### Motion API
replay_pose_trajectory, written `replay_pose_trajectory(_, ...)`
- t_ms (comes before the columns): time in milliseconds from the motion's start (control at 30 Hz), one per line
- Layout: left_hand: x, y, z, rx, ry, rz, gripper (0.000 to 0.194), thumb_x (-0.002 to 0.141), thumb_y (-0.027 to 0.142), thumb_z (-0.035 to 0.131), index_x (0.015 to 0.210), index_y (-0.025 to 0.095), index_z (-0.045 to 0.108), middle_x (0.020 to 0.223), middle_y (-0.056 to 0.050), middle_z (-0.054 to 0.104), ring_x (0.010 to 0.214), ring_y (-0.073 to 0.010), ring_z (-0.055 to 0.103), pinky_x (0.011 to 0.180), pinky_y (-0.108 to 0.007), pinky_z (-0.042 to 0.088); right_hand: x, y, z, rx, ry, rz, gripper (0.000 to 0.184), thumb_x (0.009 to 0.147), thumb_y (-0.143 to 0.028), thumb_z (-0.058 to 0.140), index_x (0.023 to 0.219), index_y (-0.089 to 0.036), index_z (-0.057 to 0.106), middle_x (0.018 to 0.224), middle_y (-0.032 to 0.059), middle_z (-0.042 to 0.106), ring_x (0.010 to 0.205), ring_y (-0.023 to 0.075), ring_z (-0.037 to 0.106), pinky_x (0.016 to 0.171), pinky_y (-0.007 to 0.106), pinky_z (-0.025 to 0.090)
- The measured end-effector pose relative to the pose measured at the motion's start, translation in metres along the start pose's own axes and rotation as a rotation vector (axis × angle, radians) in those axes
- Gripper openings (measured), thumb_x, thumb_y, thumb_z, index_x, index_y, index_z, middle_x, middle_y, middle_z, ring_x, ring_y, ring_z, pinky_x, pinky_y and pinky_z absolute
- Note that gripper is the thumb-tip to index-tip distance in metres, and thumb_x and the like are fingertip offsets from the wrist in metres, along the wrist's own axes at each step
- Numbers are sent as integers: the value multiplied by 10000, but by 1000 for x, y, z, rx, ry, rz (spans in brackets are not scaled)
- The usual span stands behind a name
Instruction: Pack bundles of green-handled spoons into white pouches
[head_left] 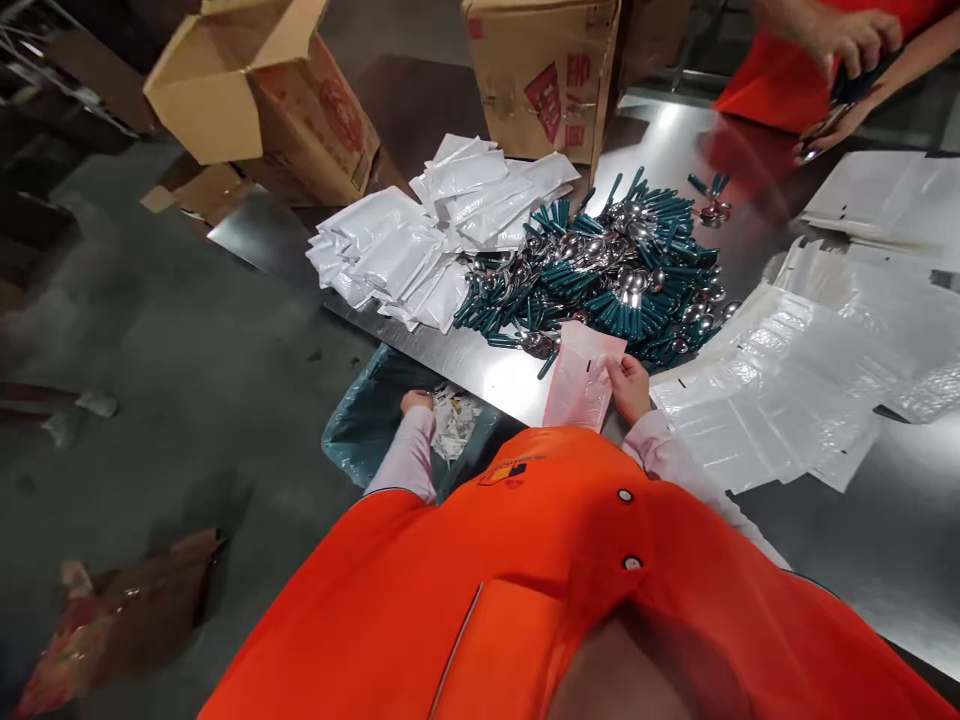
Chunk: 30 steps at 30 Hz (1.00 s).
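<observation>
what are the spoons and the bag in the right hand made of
Spoons: bowls look like polished metal, with bright glints; the dark green handles, evenly colored and slightly glossy, are probably plastic. Bag in the right hand: likely thin plastic film, given its sheen and creases.

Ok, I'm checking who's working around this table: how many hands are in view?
4: the wearer's left hand at the lined bin, their right hand holding a plastic bag, and a co-worker's upper hand and lower hand at the top right. Others may be hidden.
</observation>
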<state>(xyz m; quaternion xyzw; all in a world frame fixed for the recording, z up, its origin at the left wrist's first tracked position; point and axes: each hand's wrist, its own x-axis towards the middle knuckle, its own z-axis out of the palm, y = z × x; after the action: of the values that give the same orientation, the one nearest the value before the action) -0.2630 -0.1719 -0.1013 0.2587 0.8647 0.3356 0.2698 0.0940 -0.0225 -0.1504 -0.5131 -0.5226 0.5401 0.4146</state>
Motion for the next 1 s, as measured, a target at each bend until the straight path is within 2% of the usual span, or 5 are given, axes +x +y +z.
replay_pose_trajectory(167,-24,19,69,-128,-111,-54,198,686,211,761,867,137,729,986,-157,732,1121,-345,637,1015,-506,454,-4,-4,-2,15,-68,-10,477,735,-661,687,852,-199,665,790,36,706,709,187,607,714,353,515)
replay_pose_trajectory(333,-18,92,147,-488,-696,218,426,527,299,897,895,125,770,924,-83,761,930,-244,676,898,-391,520,-2,-13,-9,-51,-148,-38,418,702,-590,730,868,-208,697,845,36,744,760,198,644,754,362,545)
replay_pose_trajectory(400,-16,106,161,-506,-790,248,391,498,377,904,742,110,755,757,-58,730,815,-225,659,810,-365,519,1,-17,-17,-140,-158,-59,341,703,-542,736,745,-207,690,744,30,720,737,204,639,740,356,543)
replay_pose_trajectory(767,-4,98,164,-658,-782,247,141,574,261,754,658,150,777,797,-94,746,781,-212,666,720,-328,518,29,-28,-39,-110,-337,-32,229,657,-374,674,772,-203,772,811,62,767,831,238,697,841,401,549)
replay_pose_trajectory(1000,-15,88,162,-600,-609,366,400,557,259,839,934,151,764,748,-7,689,695,-158,631,697,-294,505,29,-11,-14,-38,-231,35,516,539,-472,847,927,-219,620,712,-42,620,653,155,588,664,311,517)
